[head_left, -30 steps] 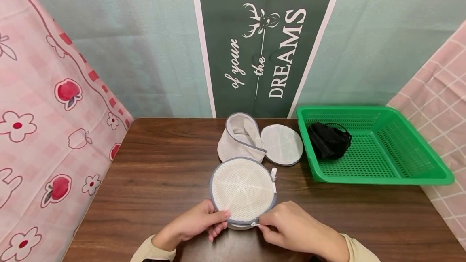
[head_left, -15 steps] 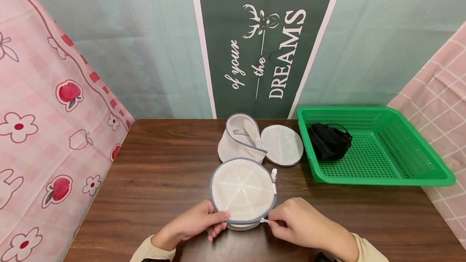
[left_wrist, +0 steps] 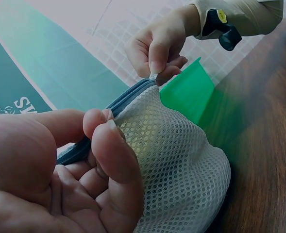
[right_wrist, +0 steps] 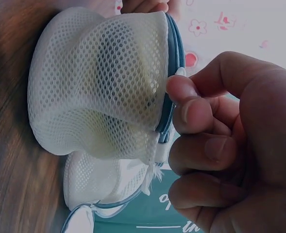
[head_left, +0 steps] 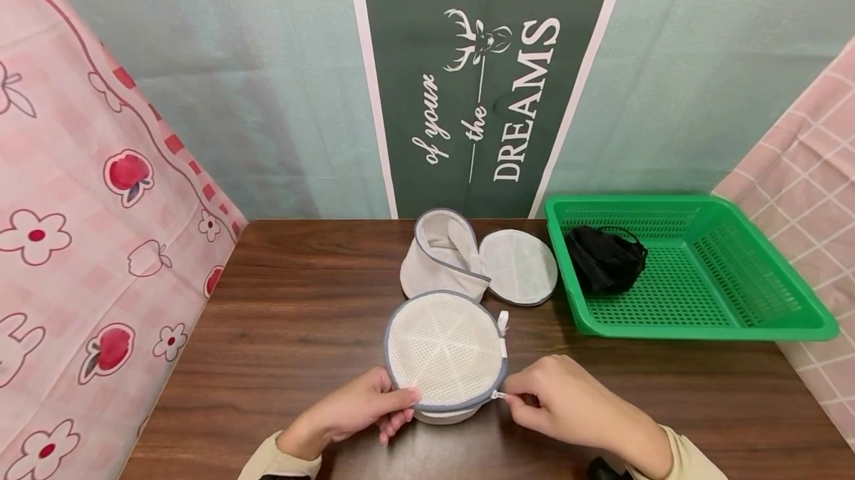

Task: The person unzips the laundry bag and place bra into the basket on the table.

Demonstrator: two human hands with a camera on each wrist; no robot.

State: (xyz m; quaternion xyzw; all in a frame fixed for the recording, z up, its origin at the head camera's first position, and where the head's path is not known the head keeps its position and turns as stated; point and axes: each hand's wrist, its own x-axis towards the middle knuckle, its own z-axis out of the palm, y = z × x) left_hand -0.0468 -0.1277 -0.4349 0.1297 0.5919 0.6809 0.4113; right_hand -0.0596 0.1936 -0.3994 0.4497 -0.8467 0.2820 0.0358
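Note:
A round white mesh laundry bag (head_left: 446,350) with a grey-blue zipped rim stands on the table in front of me. My left hand (head_left: 364,406) pinches its rim at the near left, thumb on top. At the near right of the rim, my right hand (head_left: 568,402) pinches the white zipper pull (head_left: 498,395) between thumb and forefinger. Through the mesh wall (right_wrist: 104,73) in the right wrist view, a dark patch and a yellowish one show faintly; what they are I cannot tell. The left wrist view has the zipper (left_wrist: 128,97) running between both hands.
Behind it sits a second mesh bag (head_left: 427,272), its top gaping, beside a round mesh piece (head_left: 518,266) lying flat. A green plastic basket (head_left: 708,331) at the right holds a black drawstring pouch (head_left: 604,261). Curtains hang behind and at both sides of the wooden table (head_left: 280,302).
My right hand has drawn the zipper pull to the right and slightly away from me along the rim. The left hand has kept its place on the bag.

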